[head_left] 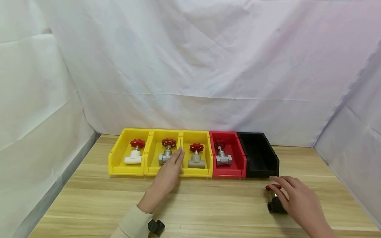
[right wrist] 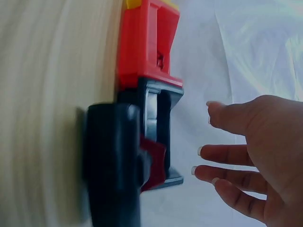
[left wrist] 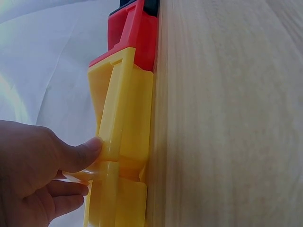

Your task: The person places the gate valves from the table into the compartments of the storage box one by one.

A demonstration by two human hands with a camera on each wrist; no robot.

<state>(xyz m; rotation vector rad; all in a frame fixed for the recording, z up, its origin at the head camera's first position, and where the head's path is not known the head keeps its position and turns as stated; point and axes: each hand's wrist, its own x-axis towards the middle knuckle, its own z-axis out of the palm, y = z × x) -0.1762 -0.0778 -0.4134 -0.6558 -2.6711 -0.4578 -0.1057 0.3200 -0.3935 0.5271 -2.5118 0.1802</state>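
Note:
Over the divider between the middle and right yellow bins lies my left hand, its fingers extended. The left wrist view shows its thumb touching the front rim of a yellow bin. At the right, my right hand hovers beside a black valve with a red handwheel, partly hiding it. In the right wrist view that hand's fingers are spread apart and hold nothing. The valve stands on the table in front of the black bin, with its handwheel up.
Yellow bins hold a white valve, a metal valve and a grey valve. Another metal valve is in the red bin. A black fitting lies near the left sleeve. White cloth encloses the wooden table.

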